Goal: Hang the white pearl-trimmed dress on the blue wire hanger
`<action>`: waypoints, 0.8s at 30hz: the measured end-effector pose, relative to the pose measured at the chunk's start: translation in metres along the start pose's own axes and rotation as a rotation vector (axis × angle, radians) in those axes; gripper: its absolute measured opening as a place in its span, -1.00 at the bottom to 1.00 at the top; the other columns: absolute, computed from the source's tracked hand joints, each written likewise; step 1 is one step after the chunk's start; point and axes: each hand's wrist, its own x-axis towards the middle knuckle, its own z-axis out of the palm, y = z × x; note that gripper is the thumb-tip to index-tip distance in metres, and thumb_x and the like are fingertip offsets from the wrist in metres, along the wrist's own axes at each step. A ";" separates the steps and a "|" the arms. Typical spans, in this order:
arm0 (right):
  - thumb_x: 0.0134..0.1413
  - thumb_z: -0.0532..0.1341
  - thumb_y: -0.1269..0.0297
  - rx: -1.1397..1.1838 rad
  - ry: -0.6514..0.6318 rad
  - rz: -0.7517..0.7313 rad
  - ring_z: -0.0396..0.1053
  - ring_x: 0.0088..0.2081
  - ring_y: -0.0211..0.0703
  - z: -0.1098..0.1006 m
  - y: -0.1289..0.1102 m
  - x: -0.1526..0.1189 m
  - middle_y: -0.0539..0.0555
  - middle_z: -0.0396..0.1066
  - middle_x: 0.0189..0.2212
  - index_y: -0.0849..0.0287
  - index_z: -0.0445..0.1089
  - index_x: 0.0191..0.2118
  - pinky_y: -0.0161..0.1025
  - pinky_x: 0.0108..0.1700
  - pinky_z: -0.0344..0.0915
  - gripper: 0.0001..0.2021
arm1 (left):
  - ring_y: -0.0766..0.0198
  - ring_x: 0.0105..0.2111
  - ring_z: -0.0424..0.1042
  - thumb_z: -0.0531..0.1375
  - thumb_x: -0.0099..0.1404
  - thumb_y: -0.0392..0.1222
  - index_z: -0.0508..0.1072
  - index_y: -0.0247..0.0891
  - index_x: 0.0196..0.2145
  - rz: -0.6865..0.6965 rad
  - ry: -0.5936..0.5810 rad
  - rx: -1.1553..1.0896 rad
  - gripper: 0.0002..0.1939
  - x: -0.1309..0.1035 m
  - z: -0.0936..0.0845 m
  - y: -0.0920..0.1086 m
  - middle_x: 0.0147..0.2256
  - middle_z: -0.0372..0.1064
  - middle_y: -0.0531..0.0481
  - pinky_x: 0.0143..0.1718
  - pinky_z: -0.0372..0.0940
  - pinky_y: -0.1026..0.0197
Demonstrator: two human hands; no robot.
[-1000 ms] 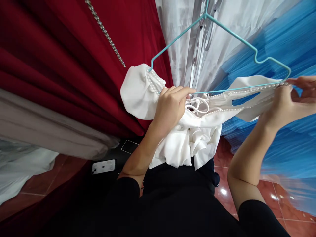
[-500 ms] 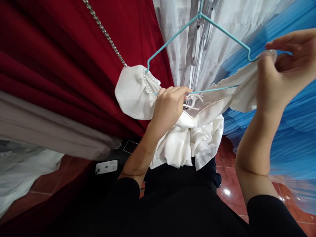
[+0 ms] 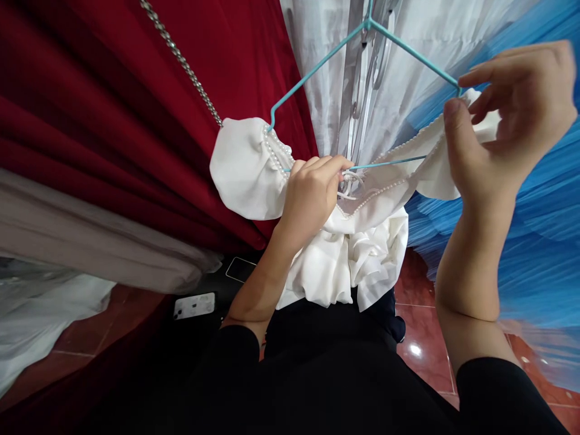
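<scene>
Head view: on your left a phone (image 3: 194, 306) lies on a dark surface (image 3: 217, 281), and a chain (image 3: 181, 60) runs down over red cloth (image 3: 113, 90) toward the white dress (image 3: 348, 225), spread before you across a blue hanger (image 3: 368, 24). Your left hand (image 3: 312, 192) clasps the dress's neckline together with the hanger's lower bar. Your right hand (image 3: 521, 115) has thumb and fingertip at the hanger's right corner; I cannot tell whether they pinch it. Blue cloth (image 3: 544, 254) fills the far right.

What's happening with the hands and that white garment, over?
Left hand grips white garment. Right hand at one shoulder of turquoise hanger, grip unclear. Garment bunched below. Blue fabric behind right hand.
</scene>
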 end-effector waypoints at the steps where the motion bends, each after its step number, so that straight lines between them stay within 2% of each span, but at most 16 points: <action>1: 0.20 0.34 0.30 -0.002 0.027 -0.098 0.44 -0.12 -0.09 0.001 -0.009 -0.002 0.17 0.48 -0.21 0.16 0.58 -0.13 -0.21 -0.26 0.32 -0.85 | 0.12 -0.18 0.49 0.05 0.49 -0.43 0.51 -0.13 -0.09 0.003 0.003 0.001 -0.70 0.000 0.000 -0.001 -0.24 0.58 0.06 0.02 0.21 0.04; 3: 0.28 0.28 0.28 0.031 0.018 -0.232 0.46 -0.08 -0.07 0.010 -0.025 -0.012 0.15 0.51 -0.20 0.14 0.54 -0.10 -0.16 -0.19 0.37 -0.86 | 0.12 -0.20 0.49 0.06 0.50 -0.42 0.51 -0.12 -0.08 0.021 0.024 -0.012 -0.71 0.000 0.001 -0.003 -0.24 0.58 0.06 0.00 0.20 0.04; 6: 0.35 0.19 0.29 0.101 -0.285 -0.122 0.49 -0.07 -0.10 0.037 -0.039 -0.043 0.07 0.56 -0.13 0.08 0.46 -0.04 -0.07 -0.01 0.42 -0.85 | 0.12 -0.22 0.48 0.05 0.53 -0.38 0.52 -0.12 -0.10 0.040 0.076 -0.022 -0.73 -0.001 0.004 -0.008 -0.27 0.57 0.06 0.00 0.20 0.01; 7: 0.38 0.15 0.28 0.066 -0.367 -0.088 0.48 -0.08 -0.10 0.047 -0.040 -0.056 0.06 0.55 -0.11 0.08 0.44 0.00 -0.07 -0.02 0.39 -0.82 | 0.12 -0.23 0.48 0.04 0.54 -0.36 0.53 -0.13 -0.11 0.041 0.091 -0.016 -0.72 -0.001 0.006 -0.010 -0.27 0.57 0.06 0.02 0.21 0.00; 8: 0.39 0.13 0.27 0.015 -0.389 -0.072 0.46 -0.12 -0.10 0.057 -0.040 -0.068 0.05 0.55 -0.15 0.07 0.43 0.03 -0.05 -0.03 0.35 -0.80 | 0.11 -0.22 0.48 0.03 0.55 -0.35 0.53 -0.13 -0.11 0.043 0.102 -0.009 -0.72 -0.002 0.009 -0.011 -0.26 0.58 0.05 0.03 0.22 -0.02; 11: 0.40 0.10 0.32 -0.064 -0.264 -0.057 0.42 -0.20 -0.13 0.077 -0.036 -0.093 0.01 0.56 -0.21 0.06 0.43 0.05 -0.06 -0.02 0.25 -0.77 | 0.08 -0.06 0.53 0.03 0.57 -0.28 0.55 -0.12 -0.07 0.074 0.137 -0.039 -0.72 -0.007 0.017 -0.016 -0.08 0.60 -0.01 0.16 0.25 -0.09; 12: 0.40 0.10 0.33 -0.062 -0.221 -0.050 0.42 -0.20 -0.14 0.081 -0.035 -0.096 0.00 0.57 -0.20 0.05 0.43 0.04 -0.06 -0.02 0.23 -0.78 | 0.05 0.05 0.51 0.04 0.58 -0.24 0.55 -0.12 -0.06 0.084 0.190 -0.072 -0.73 -0.008 0.020 -0.019 0.03 0.57 -0.04 0.23 0.25 -0.13; 14: 0.40 0.11 0.34 -0.038 -0.173 -0.020 0.43 -0.19 -0.14 0.085 -0.036 -0.096 -0.01 0.59 -0.17 0.04 0.45 0.00 -0.06 0.00 0.21 -0.80 | 0.00 0.28 0.39 0.05 0.60 -0.14 0.53 -0.11 -0.04 0.083 0.375 -0.156 -0.75 -0.010 0.022 -0.029 0.22 0.43 -0.07 0.36 0.21 -0.21; 16: 0.40 0.09 0.34 -0.017 -0.166 0.014 0.44 -0.18 -0.14 0.087 -0.038 -0.094 -0.01 0.59 -0.17 0.04 0.46 -0.04 -0.05 0.03 0.21 -0.80 | -0.03 0.43 0.21 0.07 0.60 -0.07 0.48 -0.08 0.03 0.057 0.545 -0.254 -0.78 -0.009 0.020 -0.045 0.28 0.34 -0.07 0.43 0.17 -0.25; 18: 0.41 0.07 0.33 -0.009 -0.174 0.029 0.45 -0.18 -0.13 0.090 -0.040 -0.093 -0.01 0.58 -0.18 0.03 0.47 -0.03 -0.04 0.05 0.22 -0.77 | -0.03 0.50 0.08 0.15 0.57 -0.07 0.39 -0.03 0.14 0.029 0.601 -0.329 -0.76 -0.004 0.014 -0.062 0.30 0.32 -0.06 0.46 0.18 -0.25; 20: 0.42 0.07 0.32 0.007 -0.178 0.028 0.45 -0.15 -0.13 0.091 -0.040 -0.094 -0.01 0.57 -0.17 0.02 0.46 -0.01 -0.03 0.07 0.22 -0.77 | -0.02 0.50 0.08 0.25 0.50 -0.13 0.34 -0.02 0.19 0.021 0.645 -0.352 -0.64 0.005 0.007 -0.078 0.27 0.34 -0.05 0.46 0.22 -0.21; 21: 0.42 0.08 0.32 0.016 -0.177 0.029 0.45 -0.14 -0.13 0.090 -0.040 -0.095 -0.01 0.57 -0.15 0.02 0.46 0.00 -0.03 0.08 0.21 -0.77 | -0.03 0.47 0.15 0.28 0.47 -0.16 0.35 -0.05 0.18 0.021 0.689 -0.346 -0.62 0.009 0.004 -0.083 0.23 0.37 -0.06 0.44 0.25 -0.19; 24: 0.42 0.09 0.33 0.026 -0.178 0.025 0.44 -0.13 -0.13 0.086 -0.036 -0.096 -0.03 0.58 -0.14 0.01 0.46 0.00 -0.03 0.08 0.20 -0.78 | 0.04 0.20 0.52 0.26 0.41 -0.27 0.43 -0.16 0.02 0.018 0.840 -0.328 -0.76 0.024 -0.007 -0.088 0.00 0.47 -0.04 0.30 0.41 -0.10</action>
